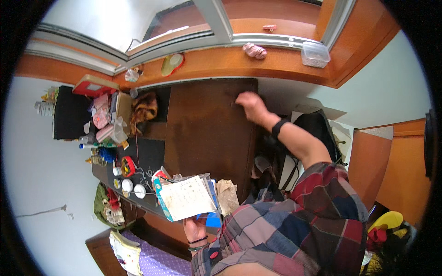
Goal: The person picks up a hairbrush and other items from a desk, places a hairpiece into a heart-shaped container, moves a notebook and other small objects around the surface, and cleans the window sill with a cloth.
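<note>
My left hand (195,227), with bracelets at its wrist, is under the near edge of a clear plastic tray (217,211) and holds it against my body. A sheet of paper with handwriting (188,198) lies on top, beside a teal packet (163,200) and crumpled brown paper (228,196). Over the far right part of the dark wooden tabletop (207,127) is my right hand (252,105), a black band on its wrist. Its fingers are curled down and slightly blurred; whether something small is between them cannot be made out.
White-lidded jars (127,185), a red container (128,166) and a tangled cord (145,176) stand on the desk's left part. Behind them are a patterned brown cloth (144,107) and piled boxes (122,108). The window sill holds a plastic tub (315,55) and a pink bundle (255,51).
</note>
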A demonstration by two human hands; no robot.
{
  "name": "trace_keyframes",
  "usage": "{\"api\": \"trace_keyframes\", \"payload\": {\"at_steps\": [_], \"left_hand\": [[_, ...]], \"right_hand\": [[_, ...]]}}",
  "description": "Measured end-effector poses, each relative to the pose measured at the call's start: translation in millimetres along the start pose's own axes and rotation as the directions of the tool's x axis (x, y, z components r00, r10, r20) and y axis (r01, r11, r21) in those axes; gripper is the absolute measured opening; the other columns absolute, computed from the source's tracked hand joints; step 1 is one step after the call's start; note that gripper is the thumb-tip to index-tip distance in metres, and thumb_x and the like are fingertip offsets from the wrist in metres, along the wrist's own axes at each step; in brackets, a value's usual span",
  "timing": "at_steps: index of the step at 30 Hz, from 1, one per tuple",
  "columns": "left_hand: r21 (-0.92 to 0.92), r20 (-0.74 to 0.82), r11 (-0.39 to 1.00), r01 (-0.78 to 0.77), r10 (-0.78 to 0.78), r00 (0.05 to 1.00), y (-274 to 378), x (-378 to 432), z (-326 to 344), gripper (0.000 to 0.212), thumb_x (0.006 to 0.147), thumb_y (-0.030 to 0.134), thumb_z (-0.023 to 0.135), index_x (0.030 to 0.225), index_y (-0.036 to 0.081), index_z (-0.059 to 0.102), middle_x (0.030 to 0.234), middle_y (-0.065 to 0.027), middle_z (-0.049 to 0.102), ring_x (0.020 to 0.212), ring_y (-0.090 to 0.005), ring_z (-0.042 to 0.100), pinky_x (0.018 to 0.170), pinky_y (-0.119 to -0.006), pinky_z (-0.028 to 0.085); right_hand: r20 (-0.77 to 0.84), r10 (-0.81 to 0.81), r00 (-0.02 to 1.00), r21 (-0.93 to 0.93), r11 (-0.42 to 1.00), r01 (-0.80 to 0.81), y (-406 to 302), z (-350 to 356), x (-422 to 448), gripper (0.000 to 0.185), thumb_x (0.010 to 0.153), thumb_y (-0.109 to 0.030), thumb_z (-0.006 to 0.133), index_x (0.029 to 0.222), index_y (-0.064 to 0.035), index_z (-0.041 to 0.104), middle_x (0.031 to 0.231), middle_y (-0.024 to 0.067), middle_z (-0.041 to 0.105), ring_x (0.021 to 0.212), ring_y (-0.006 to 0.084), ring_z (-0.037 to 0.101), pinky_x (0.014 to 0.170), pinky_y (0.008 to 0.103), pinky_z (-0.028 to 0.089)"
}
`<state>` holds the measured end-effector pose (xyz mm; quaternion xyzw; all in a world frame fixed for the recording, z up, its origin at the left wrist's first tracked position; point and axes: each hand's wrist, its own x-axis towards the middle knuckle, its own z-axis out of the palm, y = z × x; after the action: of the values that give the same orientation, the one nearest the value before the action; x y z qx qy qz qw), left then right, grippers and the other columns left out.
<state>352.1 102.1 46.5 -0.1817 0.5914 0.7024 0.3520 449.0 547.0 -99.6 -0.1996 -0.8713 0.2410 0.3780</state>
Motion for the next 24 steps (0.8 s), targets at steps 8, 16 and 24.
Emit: {"api": "trace_keyframes", "payload": {"at_steps": [8,16,24], "left_hand": [[0.134,0.175,0.990,-0.053,0.029,0.984,14,62,59,0.027,0.094,0.022,0.052,0.118,0.009,0.056,0.106,-0.0109,0.063,0.088,-0.0245,0.063,0.067,-0.038,0.056],[0.301,0.197,0.952,-0.055,-0.005,0.980,-6,123,161,0.019,0.096,0.017,0.044,0.113,0.015,0.051,0.100,-0.0093,0.062,0.089,-0.0269,0.064,0.070,-0.050,0.057],[0.289,0.323,0.956,-0.047,-0.052,0.945,-26,186,226,0.017,0.093,0.014,0.045,0.106,0.008,0.054,0.087,-0.0103,0.062,0.076,-0.0260,0.064,0.060,-0.046,0.059]], "right_hand": [[0.146,-0.120,0.982,0.225,0.971,0.085,-122,-9,-97,0.026,0.065,0.002,0.058,0.089,-0.0037,0.065,0.098,0.0108,0.062,0.099,0.0293,0.057,0.088,0.0409,0.045],[0.250,-0.155,0.956,0.311,0.948,0.073,-148,-17,-121,0.023,0.069,-0.005,0.058,0.091,-0.0037,0.066,0.099,0.0087,0.062,0.100,0.0269,0.056,0.088,0.0401,0.044],[0.274,-0.190,0.943,0.308,0.946,0.101,-143,-19,-121,0.025,0.069,-0.006,0.058,0.093,-0.0048,0.063,0.102,0.0094,0.060,0.103,0.0275,0.055,0.091,0.0403,0.042]]}}
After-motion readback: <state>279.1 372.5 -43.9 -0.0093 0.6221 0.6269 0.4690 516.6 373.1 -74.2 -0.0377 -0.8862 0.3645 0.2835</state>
